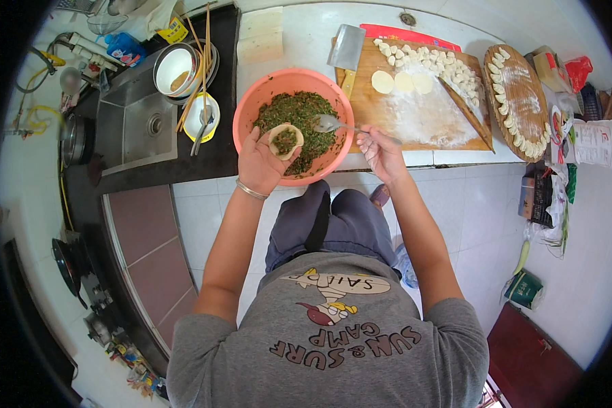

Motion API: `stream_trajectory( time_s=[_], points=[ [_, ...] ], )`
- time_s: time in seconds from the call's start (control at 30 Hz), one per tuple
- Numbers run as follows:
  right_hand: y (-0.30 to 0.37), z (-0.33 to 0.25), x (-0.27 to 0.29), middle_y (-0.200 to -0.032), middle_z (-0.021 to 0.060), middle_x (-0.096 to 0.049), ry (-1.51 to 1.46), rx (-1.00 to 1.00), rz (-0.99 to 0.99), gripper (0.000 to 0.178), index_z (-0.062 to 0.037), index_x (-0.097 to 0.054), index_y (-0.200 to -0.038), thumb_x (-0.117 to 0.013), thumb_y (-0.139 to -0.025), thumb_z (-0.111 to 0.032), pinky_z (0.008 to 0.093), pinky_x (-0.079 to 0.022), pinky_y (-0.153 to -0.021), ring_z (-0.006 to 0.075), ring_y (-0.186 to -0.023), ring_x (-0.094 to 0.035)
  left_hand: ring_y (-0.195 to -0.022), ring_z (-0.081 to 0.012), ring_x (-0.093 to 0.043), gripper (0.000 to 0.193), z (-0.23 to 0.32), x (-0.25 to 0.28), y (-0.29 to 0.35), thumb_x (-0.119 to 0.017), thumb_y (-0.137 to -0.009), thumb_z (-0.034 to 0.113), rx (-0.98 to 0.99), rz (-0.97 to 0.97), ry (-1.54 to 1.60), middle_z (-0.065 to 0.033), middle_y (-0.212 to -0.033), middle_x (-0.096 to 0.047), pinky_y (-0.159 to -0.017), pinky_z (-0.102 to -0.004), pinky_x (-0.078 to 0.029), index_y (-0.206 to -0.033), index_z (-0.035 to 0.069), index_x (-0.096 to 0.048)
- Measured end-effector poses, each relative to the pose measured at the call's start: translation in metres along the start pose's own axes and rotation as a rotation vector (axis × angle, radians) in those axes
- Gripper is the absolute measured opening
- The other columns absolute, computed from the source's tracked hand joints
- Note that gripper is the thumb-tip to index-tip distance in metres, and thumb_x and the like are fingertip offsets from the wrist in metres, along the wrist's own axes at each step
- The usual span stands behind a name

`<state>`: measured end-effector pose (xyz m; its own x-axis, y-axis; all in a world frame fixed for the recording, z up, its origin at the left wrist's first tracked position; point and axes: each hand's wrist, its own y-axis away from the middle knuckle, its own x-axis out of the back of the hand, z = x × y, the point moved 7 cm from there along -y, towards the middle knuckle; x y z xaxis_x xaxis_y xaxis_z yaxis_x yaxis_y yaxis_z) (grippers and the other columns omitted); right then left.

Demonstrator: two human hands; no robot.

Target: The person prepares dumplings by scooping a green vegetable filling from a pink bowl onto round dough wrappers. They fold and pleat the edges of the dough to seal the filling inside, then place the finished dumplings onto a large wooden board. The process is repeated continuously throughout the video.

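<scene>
On the palm of my left hand [258, 163] lies a round dumpling wrapper [275, 148] with a mound of green filling [286, 139] in its middle; the fingers curl up around it. My right hand [382, 155] grips the handle of a metal spoon [329, 123], whose bowl is over the chopped filling at the right side of a pink basin [241, 112]. Both hands are above the basin's near part. Several flat wrappers, among them a pale round wrapper [383, 82], rest on the wooden board [367, 126] to the right.
A cleaver [347, 49] lies across the board's left edge. Dough pieces [449, 64], flour and a rolling pin [466, 112] are on the board. Farther right, finished dumplings [502, 88] line a round wooden tray [523, 102]. Bowls with chopsticks [201, 68] stand left, beside the sink [132, 136].
</scene>
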<state>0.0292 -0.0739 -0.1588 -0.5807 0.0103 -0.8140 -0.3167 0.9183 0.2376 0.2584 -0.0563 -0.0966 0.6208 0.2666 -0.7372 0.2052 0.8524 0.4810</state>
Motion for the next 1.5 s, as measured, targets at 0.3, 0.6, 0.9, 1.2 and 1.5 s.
stream_trajectory(
  time_s=[0.3, 0.6, 0.9, 1.2, 1.5],
  points=[
    [0.003, 0.035, 0.041, -0.089, 0.0067, -0.064, 0.581, -0.097, 0.261, 0.039, -0.0004, -0.055, -0.119, -0.065, -0.087, -0.020, 0.0223, -0.044, -0.057, 0.0114, -0.072, -0.059, -0.122, -0.0271, -0.046, 0.053, -0.022, -0.056, 0.005, -0.030, -0.098, 0.039, 0.093, -0.212, 0.080, -0.0143, -0.132, -0.048, -0.103, -0.0467, -0.038, -0.130, -0.001, -0.042],
    [0.079, -0.106, 0.036, -0.085, 0.0032, -0.061, 0.940, 0.330, 0.474, 0.045, 0.0009, -0.051, -0.121, -0.069, -0.083, -0.015, 0.0225, -0.045, -0.064, 0.0083, -0.071, -0.055, -0.122, -0.0306, -0.047, 0.057, -0.077, -0.137, 0.000, -0.029, -0.098, 0.040, 0.244, -0.345, 0.091, -0.0191, -0.130, -0.048, -0.106, -0.0462, -0.035, -0.130, -0.006, -0.040],
    [0.169, -0.199, -0.102, -0.089, 0.0066, -0.056, 1.797, 0.999, -0.001, 0.026, -0.0093, -0.067, -0.091, -0.071, -0.066, -0.007, 0.0356, -0.046, -0.073, 0.0260, -0.085, -0.056, -0.119, -0.0312, -0.049, 0.062, -0.159, -0.230, 0.002, -0.028, -0.097, 0.045, 0.435, -0.528, 0.043, -0.0191, -0.131, -0.048, -0.101, -0.0490, -0.037, -0.136, -0.003, -0.034],
    [0.198, -0.253, -0.071, -0.092, 0.0077, -0.057, 1.804, 1.024, 0.038, 0.018, -0.0073, -0.063, -0.081, -0.071, -0.065, -0.006, 0.0373, -0.045, -0.073, 0.0273, -0.084, -0.056, -0.108, -0.0214, -0.056, 0.047, -0.218, -0.272, -0.008, -0.030, -0.099, 0.035, 0.414, -0.504, -0.158, -0.0130, -0.119, -0.056, -0.094, -0.0370, -0.047, -0.125, -0.002, -0.046],
    [0.198, -0.299, -0.036, -0.091, 0.0090, -0.065, 1.480, 0.799, 0.105, 0.012, -0.0040, -0.064, -0.079, -0.072, -0.070, -0.003, 0.0340, -0.047, -0.076, 0.0257, -0.086, -0.060, -0.103, -0.0197, -0.059, 0.040, -0.242, -0.306, -0.015, -0.036, -0.099, 0.025, 0.294, -0.495, -0.331, -0.0135, -0.114, -0.058, -0.095, -0.0356, -0.049, -0.117, -0.007, -0.051]
  ],
)
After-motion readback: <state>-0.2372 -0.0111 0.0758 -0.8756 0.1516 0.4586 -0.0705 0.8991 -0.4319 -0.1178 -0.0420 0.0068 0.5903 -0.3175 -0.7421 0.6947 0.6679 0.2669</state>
